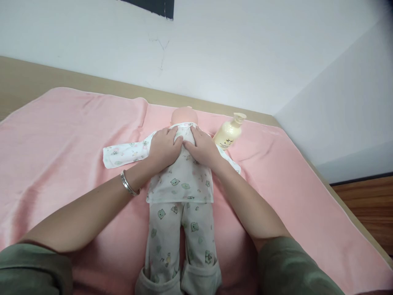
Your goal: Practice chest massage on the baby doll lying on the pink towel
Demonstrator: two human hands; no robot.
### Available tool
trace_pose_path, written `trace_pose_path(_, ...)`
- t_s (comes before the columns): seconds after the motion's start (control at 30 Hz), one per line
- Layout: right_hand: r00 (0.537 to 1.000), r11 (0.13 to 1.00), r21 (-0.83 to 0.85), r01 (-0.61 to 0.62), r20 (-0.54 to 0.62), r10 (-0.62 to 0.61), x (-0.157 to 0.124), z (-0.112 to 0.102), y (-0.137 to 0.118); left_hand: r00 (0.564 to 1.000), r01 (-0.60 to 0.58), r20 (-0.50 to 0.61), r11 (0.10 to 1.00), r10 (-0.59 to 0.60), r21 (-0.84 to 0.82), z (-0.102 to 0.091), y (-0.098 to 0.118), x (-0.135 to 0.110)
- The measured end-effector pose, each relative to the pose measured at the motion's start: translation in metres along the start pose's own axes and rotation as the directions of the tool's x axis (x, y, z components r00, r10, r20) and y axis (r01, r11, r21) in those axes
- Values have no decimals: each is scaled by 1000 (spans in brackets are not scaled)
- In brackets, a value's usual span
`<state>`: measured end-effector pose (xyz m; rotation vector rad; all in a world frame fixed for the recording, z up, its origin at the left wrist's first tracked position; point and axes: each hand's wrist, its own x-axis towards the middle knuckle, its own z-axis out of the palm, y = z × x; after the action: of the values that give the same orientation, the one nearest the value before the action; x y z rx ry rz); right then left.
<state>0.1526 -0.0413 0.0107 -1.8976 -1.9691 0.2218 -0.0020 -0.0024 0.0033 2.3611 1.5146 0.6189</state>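
Note:
A baby doll (pixel 184 116) lies stretched out on a pink sheet, its bald head away from me and no face showing. It wears a white printed long-sleeved top (pixel 181 186) and matching trousers (pixel 164 235) with turned-up cuffs. My left hand (pixel 165 146) rests flat on the left side of the doll's upper body, fingers pointing towards the neck. On the other side, my right hand (pixel 203 147) lies the same way, the two thumbs close together in the middle. Neither hand grips anything. The doll's sleeves spread out to both sides.
A pale yellow pump bottle (pixel 229 133) stands or leans near the doll's right-hand sleeve, slightly tilted. The pink sheet (pixel 70 135) covers a wooden surface (pixel 27 76) against a white wall (pixel 215 53). Brown wood (pixel 365 205) shows at lower right.

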Motion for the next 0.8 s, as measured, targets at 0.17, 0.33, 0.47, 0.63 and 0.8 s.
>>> trace_pose_path(0.17, 1000, 999, 37, 19, -26, -18, 1, -4, 5, 1000, -6, -6, 1000, 6, -4, 1, 0, -1)
trace_pose_path(0.33, 999, 999, 49, 14, -34, -12, 1, -1, 6, 998, -67, 15, 991, 66, 112, -5, 5, -5)
trace_pose_path(0.47, 999, 1000, 19, -22, -29, 22, 1, 0, 6, 984, -177, 41, 939, 172, 296, -10, 12, -15)
trace_pose_path(0.63, 995, 987, -137, 81, -39, -87, -7, 1, -5, 979, -206, 57, 943, 198, 260, -11, 12, -14)
trace_pose_path(0.8, 988, 978, -160, 131, -55, -141, -11, 1, -11, 992, -104, 85, 991, 96, 87, -11, 5, -3)
